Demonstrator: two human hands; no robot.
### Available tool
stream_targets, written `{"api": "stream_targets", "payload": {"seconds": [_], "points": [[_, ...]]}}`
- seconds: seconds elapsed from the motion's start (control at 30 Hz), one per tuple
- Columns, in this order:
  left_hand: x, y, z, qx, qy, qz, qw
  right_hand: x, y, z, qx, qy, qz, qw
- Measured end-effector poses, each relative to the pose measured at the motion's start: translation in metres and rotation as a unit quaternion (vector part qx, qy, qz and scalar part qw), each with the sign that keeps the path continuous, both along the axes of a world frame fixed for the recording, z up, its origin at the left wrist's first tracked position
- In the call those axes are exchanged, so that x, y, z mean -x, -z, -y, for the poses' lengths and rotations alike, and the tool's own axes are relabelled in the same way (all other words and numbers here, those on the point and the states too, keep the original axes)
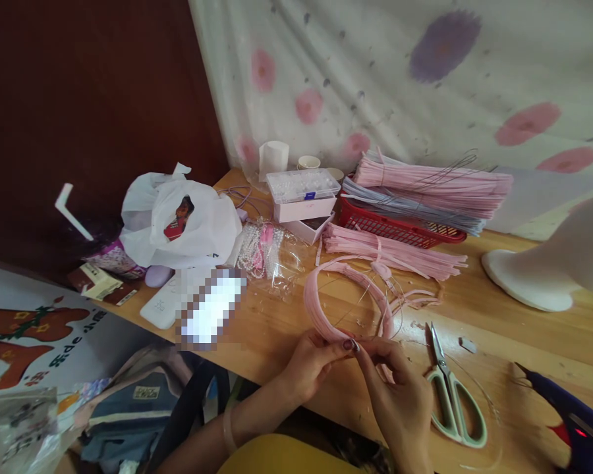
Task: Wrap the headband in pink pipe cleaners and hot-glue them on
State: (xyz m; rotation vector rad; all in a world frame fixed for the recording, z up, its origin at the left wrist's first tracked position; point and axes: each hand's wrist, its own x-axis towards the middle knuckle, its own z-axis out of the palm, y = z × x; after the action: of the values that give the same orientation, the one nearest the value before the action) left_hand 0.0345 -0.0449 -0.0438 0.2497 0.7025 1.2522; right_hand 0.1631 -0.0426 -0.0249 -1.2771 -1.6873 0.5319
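My left hand [312,365] and my right hand [398,392] meet at the near end of a pink wrapped headband [321,309] that arches over the wooden table [499,329]. The fingers of both hands pinch the band's lower end, with thin pink strips and a wire trailing from it. Both hands are closed on the band. Green-handled scissors [452,398] lie just to the right of my right hand.
A red basket [390,227] holds bundles of pink strips [429,181], with more strips [390,250] in front. A white plastic bag [178,220], bead boxes [304,194], a white stand [538,276] and a blue glue gun [573,415] surround the work spot.
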Motion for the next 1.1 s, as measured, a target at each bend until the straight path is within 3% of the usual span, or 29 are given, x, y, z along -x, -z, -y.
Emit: {"api": "stream_targets", "payload": {"seconds": [0.23, 0.47, 1.1], "points": [[0.001, -0.001, -0.001, -0.014, 0.010, -0.022, 1.000, 0.001, 0.002, 0.002, 0.014, -0.003, -0.024, 1.000], [0.002, -0.005, -0.001, -0.027, 0.032, -0.027, 0.999, 0.003, 0.013, 0.005, 0.066, 0.053, -0.129, 0.988], [0.002, -0.002, 0.001, 0.032, 0.004, -0.025, 0.999, 0.005, 0.007, 0.003, 0.150, 0.020, -0.231, 0.961]]}}
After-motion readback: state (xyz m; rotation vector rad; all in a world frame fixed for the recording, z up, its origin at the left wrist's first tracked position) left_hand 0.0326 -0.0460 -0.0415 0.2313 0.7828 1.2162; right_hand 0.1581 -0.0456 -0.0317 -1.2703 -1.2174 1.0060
